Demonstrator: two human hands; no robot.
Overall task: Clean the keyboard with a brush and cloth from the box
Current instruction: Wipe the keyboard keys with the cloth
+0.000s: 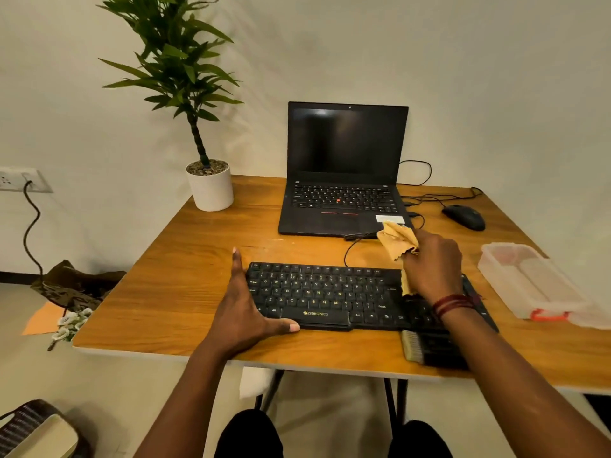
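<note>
A black keyboard [317,292] lies flat near the front of the wooden table [185,259]. My left hand [244,305] braces its left end, fingers along the side and thumb against the front edge. My right hand [433,269] holds a yellow cloth [396,239] over the keyboard's right part; the cloth bunches above the fist and a strip hangs onto the keys. A black brush [429,350] with pale bristles rests on the table just in front of the keyboard's right end, partly under my right forearm. A clear plastic box [529,279] stands open at the right.
An open black laptop [344,180] sits behind the keyboard, its cables trailing to a black mouse [464,217] at the back right. A potted plant [210,186] stands at the back left corner. Bags and paper lie on the floor to the left.
</note>
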